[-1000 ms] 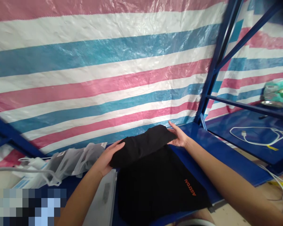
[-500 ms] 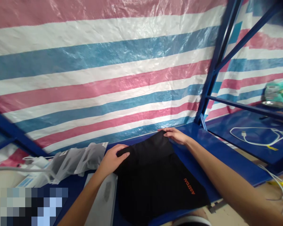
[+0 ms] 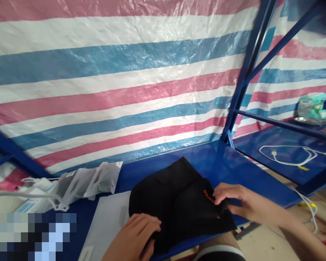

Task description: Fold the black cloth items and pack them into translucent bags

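A piece of black cloth [image 3: 163, 188] with orange lettering lies partly folded on the blue shelf, its far corner pointing toward the striped sheet. My right hand [image 3: 235, 199] pinches a raised bit of the cloth beside the lettering. At the near left edge, my left hand [image 3: 137, 233] has its fingers curled over the fabric, thumb underneath. A flat, pale translucent bag [image 3: 107, 217] is to the left, partly covered by the cloth and my left hand.
Several frosted bags with dark contents [image 3: 103, 181] stand at the back left, near a grey cable [image 3: 24, 195]. A blue metal post [image 3: 239, 76] rises at the right. Beyond it, a white cable [image 3: 288, 146] is coiled on another blue surface [image 3: 266, 168].
Both hands have come from the cloth's far corners to its near side, the right one onto the lettering. The far corner now lies loose, and a fold crosses the cloth.
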A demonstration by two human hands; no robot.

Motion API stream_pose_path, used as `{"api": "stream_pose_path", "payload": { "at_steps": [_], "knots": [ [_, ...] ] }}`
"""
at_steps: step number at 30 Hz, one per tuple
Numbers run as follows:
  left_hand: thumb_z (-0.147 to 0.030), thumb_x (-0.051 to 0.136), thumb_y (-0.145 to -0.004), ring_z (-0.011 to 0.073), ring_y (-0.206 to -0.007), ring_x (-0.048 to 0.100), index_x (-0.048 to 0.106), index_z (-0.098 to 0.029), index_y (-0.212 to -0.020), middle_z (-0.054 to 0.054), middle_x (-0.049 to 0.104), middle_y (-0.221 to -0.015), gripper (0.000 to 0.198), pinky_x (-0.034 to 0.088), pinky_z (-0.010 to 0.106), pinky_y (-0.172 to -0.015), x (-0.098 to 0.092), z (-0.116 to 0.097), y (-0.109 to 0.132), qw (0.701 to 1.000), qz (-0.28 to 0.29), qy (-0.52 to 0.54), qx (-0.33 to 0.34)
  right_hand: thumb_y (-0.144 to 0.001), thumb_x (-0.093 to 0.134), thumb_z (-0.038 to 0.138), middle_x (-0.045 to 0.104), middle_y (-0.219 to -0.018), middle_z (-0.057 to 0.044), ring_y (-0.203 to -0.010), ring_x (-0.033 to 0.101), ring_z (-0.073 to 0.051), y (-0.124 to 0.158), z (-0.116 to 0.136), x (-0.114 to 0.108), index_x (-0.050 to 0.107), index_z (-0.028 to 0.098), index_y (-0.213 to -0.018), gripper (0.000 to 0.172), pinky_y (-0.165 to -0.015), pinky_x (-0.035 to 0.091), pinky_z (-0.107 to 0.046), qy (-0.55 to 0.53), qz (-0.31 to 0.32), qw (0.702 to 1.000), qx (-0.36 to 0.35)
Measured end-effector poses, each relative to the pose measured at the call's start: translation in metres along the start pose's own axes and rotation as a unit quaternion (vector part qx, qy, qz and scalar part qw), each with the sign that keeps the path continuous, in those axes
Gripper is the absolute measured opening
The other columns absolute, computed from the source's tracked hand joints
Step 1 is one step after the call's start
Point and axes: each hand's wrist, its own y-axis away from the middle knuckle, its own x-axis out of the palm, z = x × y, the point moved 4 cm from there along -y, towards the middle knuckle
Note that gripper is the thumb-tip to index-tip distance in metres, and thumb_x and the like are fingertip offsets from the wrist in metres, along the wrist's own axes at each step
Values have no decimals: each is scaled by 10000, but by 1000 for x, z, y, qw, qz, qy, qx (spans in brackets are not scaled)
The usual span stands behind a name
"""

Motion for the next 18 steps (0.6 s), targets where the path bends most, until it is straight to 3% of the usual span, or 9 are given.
{"api": "stream_pose_path", "payload": {
  "at_steps": [5,11,15,18],
  "knots": [
    [-175,752,-860,286,-1100,742,633,-311,-1414,53,771,-1280,583,627,389,-944,23,-1,19,993,2,-92,69,-1027,594,266,706,-1255,-108,-1260,656,-326,24,-8,30,729,332,-1093,164,-1058,553,-496,37,-44,998,7],
    [-176,779,-909,281,-1101,733,648,-322,-1429,58,768,-1275,556,622,381,-948,33,5,23,986,23,-133,96,-967,748,404,721,-1118,-114,-1123,668,-352,36,-3,46,738,344,-1063,113,-923,596,-514,71,-28,997,25],
    [-217,786,-935,279,-1092,740,663,-321,-1418,63,773,-1264,509,633,378,-945,30,4,25,991,14,-100,90,-955,775,483,717,-1132,-97,-1093,683,-327,37,3,39,736,339,-1070,188,-918,596,-475,80,4,996,41],
    [-296,745,-981,272,-1133,736,667,-340,-1427,72,761,-1299,455,632,365,-982,12,1,18,997,-1,-39,63,-1030,678,479,726,-1146,-89,-1026,710,-291,20,15,21,738,336,-1113,175,-889,594,-427,95,-23,994,39]
  ]
}}
